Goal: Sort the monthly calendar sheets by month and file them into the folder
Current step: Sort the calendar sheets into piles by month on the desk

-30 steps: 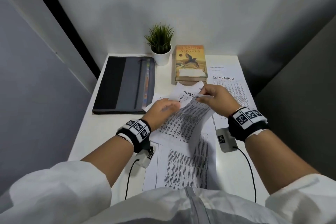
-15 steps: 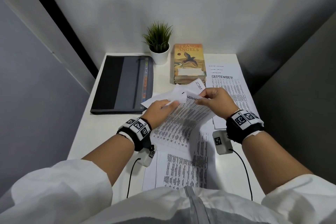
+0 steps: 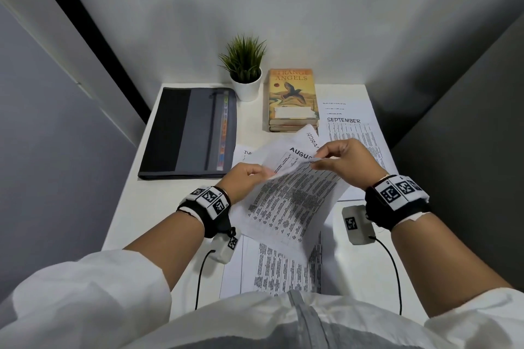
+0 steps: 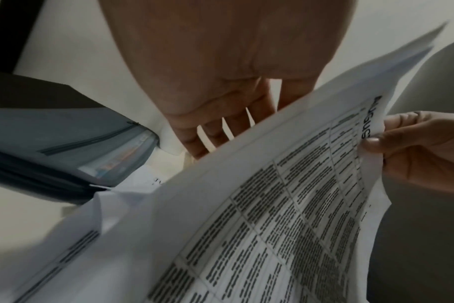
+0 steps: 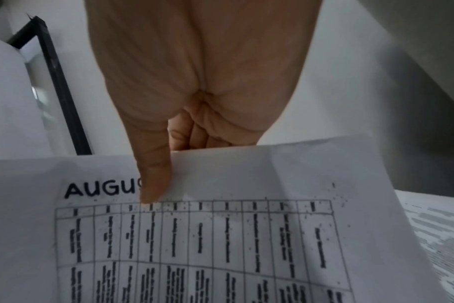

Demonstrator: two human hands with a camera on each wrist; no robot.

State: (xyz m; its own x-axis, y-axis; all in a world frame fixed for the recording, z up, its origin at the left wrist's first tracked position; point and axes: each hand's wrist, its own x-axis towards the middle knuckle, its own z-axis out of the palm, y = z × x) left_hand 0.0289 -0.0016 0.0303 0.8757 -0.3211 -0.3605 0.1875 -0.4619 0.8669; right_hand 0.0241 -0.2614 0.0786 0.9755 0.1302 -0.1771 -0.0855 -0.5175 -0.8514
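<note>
Both hands hold a small stack of calendar sheets above the white desk (image 3: 141, 207). The front sheet is headed AUGUST (image 3: 295, 201) (image 5: 194, 246) (image 4: 272, 225). A sheet headed MARCH (image 3: 311, 137) sticks out behind it. My left hand (image 3: 265, 174) grips the stack's left edge, fingers (image 4: 213, 131) behind the paper. My right hand (image 3: 319, 157) pinches the top edge, and its thumb (image 5: 153, 180) covers part of the heading. The dark grey folder (image 3: 192, 133) (image 4: 65, 143) lies closed at the back left. A SEPTEMBER sheet (image 3: 347, 122) lies at the right, a JUNE sheet (image 3: 247, 153) under the stack, another sheet (image 3: 283, 272) near me.
A potted plant (image 3: 246, 73) stands at the back of the desk. Beside it lies a stack of books (image 3: 293, 96) with a yellow cover on top. Grey walls close the desk in at the back and on both sides.
Both hands have kept hold of the sheets. The August sheet's curled top has flattened out, and the March sheet behind it now shows.
</note>
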